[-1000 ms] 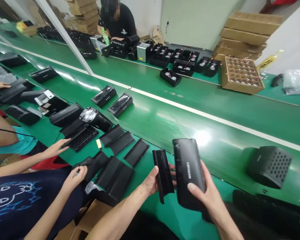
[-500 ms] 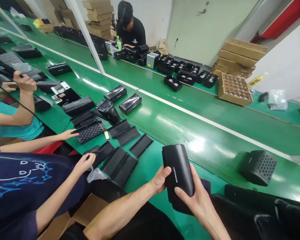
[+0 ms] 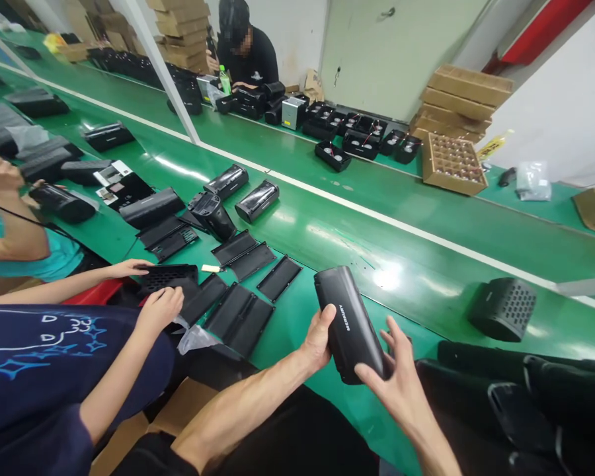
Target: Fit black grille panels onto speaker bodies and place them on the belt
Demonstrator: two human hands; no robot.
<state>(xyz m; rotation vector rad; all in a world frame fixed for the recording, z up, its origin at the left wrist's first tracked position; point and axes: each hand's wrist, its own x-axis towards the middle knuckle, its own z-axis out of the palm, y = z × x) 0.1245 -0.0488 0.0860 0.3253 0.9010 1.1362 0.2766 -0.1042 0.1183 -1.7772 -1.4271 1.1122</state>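
A black speaker housing (image 3: 353,327) with white lettering on its curved face is tilted over the near edge of the green bench. My left hand (image 3: 321,336) is closed on its left side, thumb on the front. My right hand (image 3: 394,360) is beside its lower right end, fingers spread and thumb at the edge. Whether the right fingertips touch the back is hidden. Flat black panels (image 3: 279,277) lie left of the housing, and a larger ridged black panel (image 3: 240,317) is closer to me.
A co-worker's hands (image 3: 163,307) handle a perforated black panel (image 3: 171,276) at left. Two black housings (image 3: 258,200) lie on the belt (image 3: 317,205); a black housing with a perforated face (image 3: 504,307) stands at right. Dark padded-looking items (image 3: 476,396) are near my right arm. Across is a partitioned carton (image 3: 453,165).
The separate curved panel in my left hand came against the housing's back and is now hidden. My right hand has loosened and spread its fingers; the housing has tilted left.
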